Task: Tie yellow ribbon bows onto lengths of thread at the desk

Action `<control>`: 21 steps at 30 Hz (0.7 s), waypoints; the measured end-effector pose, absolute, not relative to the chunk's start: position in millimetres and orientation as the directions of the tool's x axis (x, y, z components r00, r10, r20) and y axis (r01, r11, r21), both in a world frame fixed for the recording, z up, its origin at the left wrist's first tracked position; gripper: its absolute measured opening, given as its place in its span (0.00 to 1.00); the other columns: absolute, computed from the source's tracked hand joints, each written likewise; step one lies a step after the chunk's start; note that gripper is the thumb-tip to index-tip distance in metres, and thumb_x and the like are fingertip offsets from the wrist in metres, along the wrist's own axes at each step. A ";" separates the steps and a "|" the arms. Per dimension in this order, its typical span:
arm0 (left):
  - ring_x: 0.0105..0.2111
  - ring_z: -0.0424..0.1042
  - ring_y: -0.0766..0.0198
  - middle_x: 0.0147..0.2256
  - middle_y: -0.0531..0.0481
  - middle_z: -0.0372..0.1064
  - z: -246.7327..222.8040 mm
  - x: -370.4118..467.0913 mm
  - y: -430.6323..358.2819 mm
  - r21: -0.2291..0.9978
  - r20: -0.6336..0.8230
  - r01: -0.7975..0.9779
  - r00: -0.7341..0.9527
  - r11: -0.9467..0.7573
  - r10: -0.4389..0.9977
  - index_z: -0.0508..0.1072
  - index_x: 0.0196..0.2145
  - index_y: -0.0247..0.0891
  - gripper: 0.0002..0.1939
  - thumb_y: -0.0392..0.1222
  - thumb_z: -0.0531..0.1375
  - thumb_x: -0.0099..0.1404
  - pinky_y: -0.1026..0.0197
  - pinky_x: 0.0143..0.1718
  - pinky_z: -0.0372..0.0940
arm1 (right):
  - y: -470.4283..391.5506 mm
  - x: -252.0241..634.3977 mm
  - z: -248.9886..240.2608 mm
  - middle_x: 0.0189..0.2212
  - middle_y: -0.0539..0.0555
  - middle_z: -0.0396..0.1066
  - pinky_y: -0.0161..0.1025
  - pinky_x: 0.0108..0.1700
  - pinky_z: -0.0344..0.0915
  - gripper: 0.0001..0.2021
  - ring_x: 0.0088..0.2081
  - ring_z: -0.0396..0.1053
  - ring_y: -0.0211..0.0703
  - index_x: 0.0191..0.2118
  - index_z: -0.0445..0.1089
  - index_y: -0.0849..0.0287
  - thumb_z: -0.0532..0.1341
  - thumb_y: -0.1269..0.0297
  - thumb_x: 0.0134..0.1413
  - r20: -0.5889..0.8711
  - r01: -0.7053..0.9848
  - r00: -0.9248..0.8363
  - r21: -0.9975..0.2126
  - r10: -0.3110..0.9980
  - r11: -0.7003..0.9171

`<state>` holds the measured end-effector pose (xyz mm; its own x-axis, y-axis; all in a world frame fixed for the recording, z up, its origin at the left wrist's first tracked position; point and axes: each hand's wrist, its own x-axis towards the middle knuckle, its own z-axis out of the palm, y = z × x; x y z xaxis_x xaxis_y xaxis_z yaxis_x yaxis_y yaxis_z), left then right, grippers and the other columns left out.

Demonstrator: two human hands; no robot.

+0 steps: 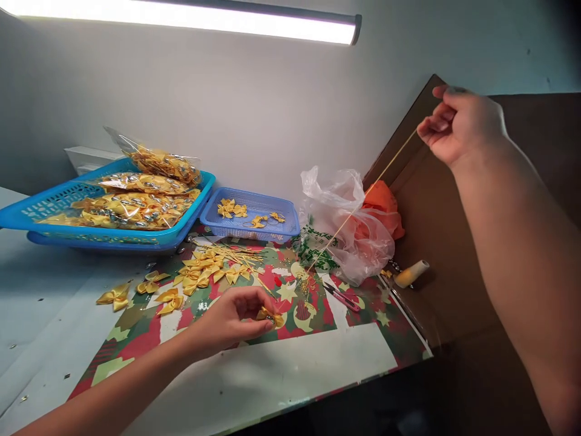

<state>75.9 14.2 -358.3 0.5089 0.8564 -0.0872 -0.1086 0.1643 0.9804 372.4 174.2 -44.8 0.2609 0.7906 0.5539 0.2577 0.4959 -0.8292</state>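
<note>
My left hand [240,315] is closed low over the table, thumb and fingers pinching a yellow ribbon bow [278,319] with a small shiny piece on it. Raised high at the right, my right hand [458,124] grips one end of a thin gold cord [363,201]. The cord slants taut down to a tangle of gold snippets [307,280] on the table, where its lower end is hard to make out. Left of the tangle lie several loose yellow bows [200,269] and a spread of gold cord lengths [240,251].
A blue basket [206,184] at the left holds bags of bows. Behind the loose bows, a smaller blue basket [254,230] contains a few bows. A plastic bag [336,194], a pink-handled tool [342,298] and a tan roll [411,274] sit rightward, beside brown cardboard [454,290].
</note>
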 end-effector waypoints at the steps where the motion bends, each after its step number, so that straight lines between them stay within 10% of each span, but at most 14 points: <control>1: 0.25 0.65 0.70 0.27 0.51 0.70 -357.0 75.8 9.8 0.967 -0.137 -0.122 0.485 0.222 0.864 0.73 0.31 0.35 0.18 0.48 0.73 0.50 0.70 0.22 0.57 | 170.8 362.0 -46.1 0.14 0.39 0.42 0.33 0.30 0.64 0.23 0.14 0.44 0.26 0.25 0.62 0.58 0.42 0.79 0.69 0.553 0.240 0.241 -0.830 0.797 0.503; 13: 0.37 0.78 0.56 0.38 0.39 0.79 -351.6 72.3 -45.0 0.658 -0.502 -0.380 0.423 0.650 0.755 0.79 0.42 0.34 0.27 0.54 0.74 0.48 0.60 0.39 0.73 | 183.8 279.3 -89.0 0.12 0.39 0.43 0.28 0.31 0.66 0.19 0.14 0.43 0.26 0.27 0.60 0.58 0.44 0.79 0.69 0.376 0.182 0.168 -0.920 0.911 0.346; 21: 0.44 0.78 0.52 0.43 0.40 0.79 -355.6 66.5 -53.0 0.895 -0.322 -0.156 0.424 0.419 0.846 0.72 0.51 0.38 0.28 0.47 0.72 0.54 0.55 0.46 0.74 | 196.2 292.8 -93.1 0.10 0.38 0.43 0.30 0.33 0.67 0.20 0.14 0.43 0.26 0.25 0.60 0.58 0.45 0.81 0.65 0.421 0.259 0.145 -0.890 0.895 0.376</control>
